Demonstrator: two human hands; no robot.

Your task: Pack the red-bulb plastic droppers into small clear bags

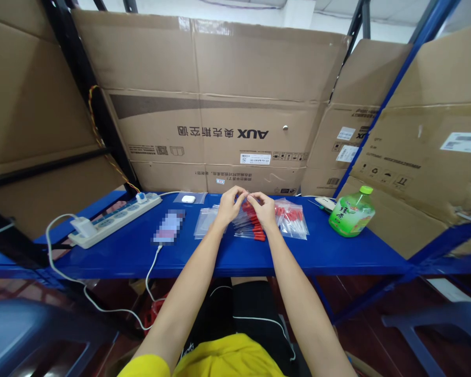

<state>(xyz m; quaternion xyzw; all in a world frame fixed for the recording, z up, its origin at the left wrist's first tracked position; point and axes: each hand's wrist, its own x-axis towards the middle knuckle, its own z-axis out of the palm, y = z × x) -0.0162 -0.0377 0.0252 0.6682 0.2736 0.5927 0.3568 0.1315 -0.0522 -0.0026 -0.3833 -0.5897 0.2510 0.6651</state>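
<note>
My left hand (pixel 230 205) and my right hand (pixel 264 209) meet above the blue shelf, thumbs and fingers pinched close together at the tips. Whatever lies between the fingertips is too small to make out. Below and between them is a pile of thin, pale-shafted pieces with red ends (pixel 259 234), partly covered by my right hand. Flat clear plastic bags (pixel 205 224) lie just left of my left hand. Beside my right hand are clear bags with red-ended pieces inside (pixel 293 219).
On the blue shelf (pixel 317 256) stand a green-labelled bottle (pixel 352 213) at right and a white power strip (pixel 118 222) at left. A phone (pixel 169 226) with a charging cable lies left of the bags, near a small white case (pixel 188 199). Cardboard panels (pixel 227 68) wall the back and sides.
</note>
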